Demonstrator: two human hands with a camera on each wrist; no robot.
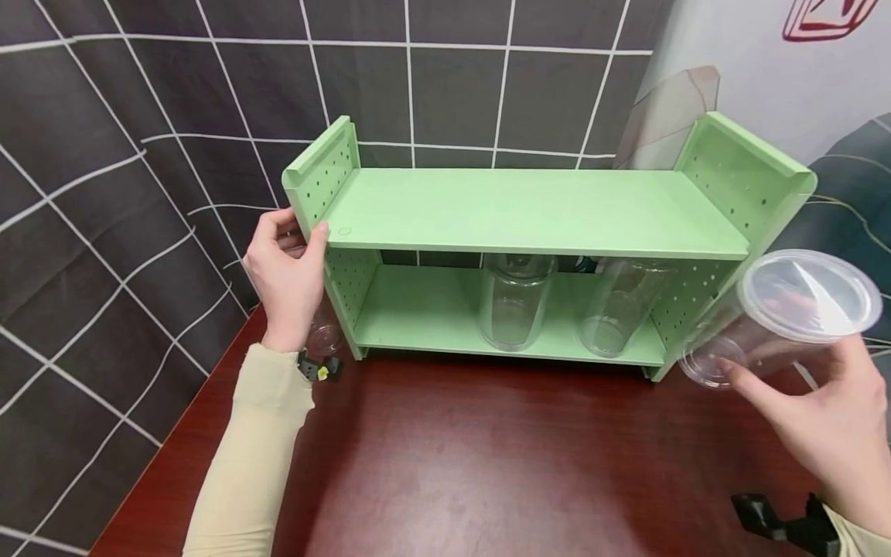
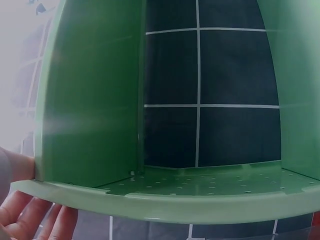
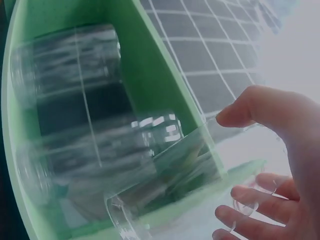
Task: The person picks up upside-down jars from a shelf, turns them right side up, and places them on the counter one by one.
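A green two-tier shelf rack (image 1: 529, 213) with perforated side panels stands on the table. My left hand (image 1: 285, 271) grips the front edge of its left side panel, thumb on the inner side and fingers behind; the left wrist view shows those fingers (image 2: 32, 220) below the panel edge. In my right hand (image 1: 835, 410) is a clear plastic jar (image 1: 745, 340) with a translucent lid, tilted in front of the right panel. From the right wrist view, the thumb and fingers (image 3: 260, 212) wrap around this jar. Two more clear jars (image 1: 511, 317) (image 1: 616, 317) stand on the lower tier.
Beside the rack's left panel, partly behind my left wrist, is another clear container (image 1: 325, 338). A dark red wooden table (image 1: 445, 464) extends in front. Dark tile-patterned wall covering (image 1: 459, 93) rises behind and on the left; a pale surface (image 1: 752, 70) lies at the right.
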